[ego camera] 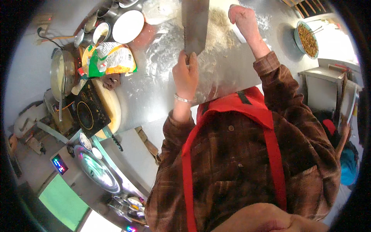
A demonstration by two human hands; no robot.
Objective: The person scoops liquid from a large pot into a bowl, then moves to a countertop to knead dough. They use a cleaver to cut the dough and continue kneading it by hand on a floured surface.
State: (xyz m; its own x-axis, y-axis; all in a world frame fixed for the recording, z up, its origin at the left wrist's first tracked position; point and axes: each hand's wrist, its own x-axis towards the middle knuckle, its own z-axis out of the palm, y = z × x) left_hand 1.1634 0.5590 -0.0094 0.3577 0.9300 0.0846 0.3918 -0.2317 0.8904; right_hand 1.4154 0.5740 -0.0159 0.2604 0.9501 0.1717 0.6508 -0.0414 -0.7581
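My left hand (pixel 185 76), with a bracelet at the wrist, grips the near end of a broad, long metal blade (pixel 196 27). The blade points away from me over a floury metal worktop (pixel 159 87). To its right lies a heap of pale, crumbly floury material (pixel 218 27). My right hand (pixel 243 17) is at the far right side of that heap, its fingers curled in; whether it holds something is hidden. A flat white piece (pixel 239 34) lies under the right wrist.
At left are a white oval plate (pixel 128 26), several bowls, an opened printed plastic bag (pixel 111 59), a glass-lidded pot (pixel 61 75) and a black induction cooker (pixel 91 108) by a pale round board (pixel 111 104). A bowl of chopped filling (pixel 307 40) with chopsticks stands at right.
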